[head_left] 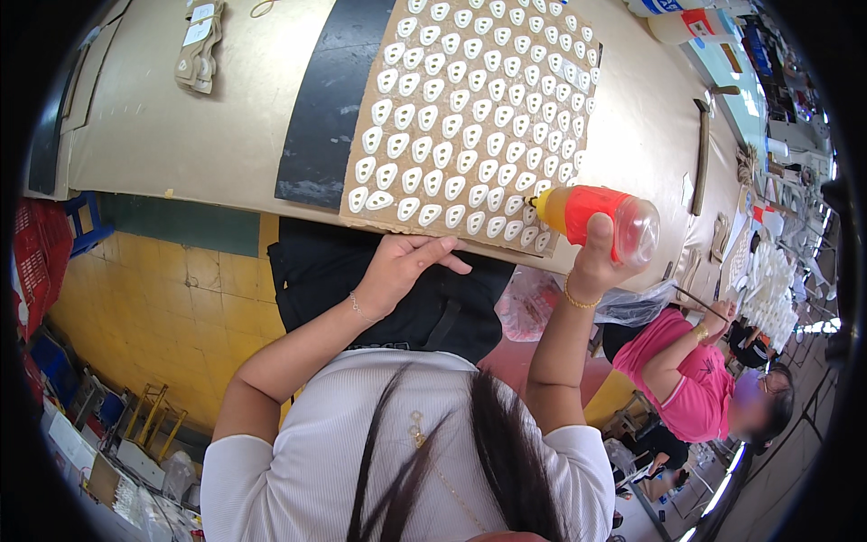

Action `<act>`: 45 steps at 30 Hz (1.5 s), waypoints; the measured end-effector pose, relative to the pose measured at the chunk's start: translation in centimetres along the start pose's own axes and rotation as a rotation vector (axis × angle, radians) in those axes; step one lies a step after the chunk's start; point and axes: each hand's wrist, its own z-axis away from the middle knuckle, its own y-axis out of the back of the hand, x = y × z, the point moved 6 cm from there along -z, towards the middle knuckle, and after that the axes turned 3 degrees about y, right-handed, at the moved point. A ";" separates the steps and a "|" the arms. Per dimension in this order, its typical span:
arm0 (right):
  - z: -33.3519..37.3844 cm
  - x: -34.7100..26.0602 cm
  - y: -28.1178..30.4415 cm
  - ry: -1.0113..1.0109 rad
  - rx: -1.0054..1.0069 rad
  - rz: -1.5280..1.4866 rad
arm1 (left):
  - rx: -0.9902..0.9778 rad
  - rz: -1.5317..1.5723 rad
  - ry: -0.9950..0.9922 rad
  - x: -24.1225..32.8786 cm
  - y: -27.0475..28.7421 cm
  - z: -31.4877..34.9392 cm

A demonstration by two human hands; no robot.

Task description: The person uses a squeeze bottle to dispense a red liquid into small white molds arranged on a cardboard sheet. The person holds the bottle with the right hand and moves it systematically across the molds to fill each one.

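Note:
My right hand (596, 257) is wrapped round a squeeze bottle (591, 217) with a red label, yellowish contents and a yellow nozzle. The bottle is tilted nearly flat, its dark nozzle tip pointing left, over the small white pieces at the near right of a brown board (390, 206). Rows of these pieces, each a rounded triangle with small holes, cover the board. My left hand (397, 271) lies at the board's near edge with thumb and fingers stretched out, holding nothing. Some of its fingers are partly hidden.
A black sheet (316, 135) lies under the board's left side on the table (244, 117). A tied bundle of beige pieces (200, 50) rests at the far left. A hammer (702, 154) and more bottles (691, 25) are at the right. A co-worker in pink (691, 379) works nearby.

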 end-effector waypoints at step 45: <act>1.9 0.2 1.6 -0.107 0.021 -0.028 | 0.020 -0.013 0.001 0.2 -0.1 0.2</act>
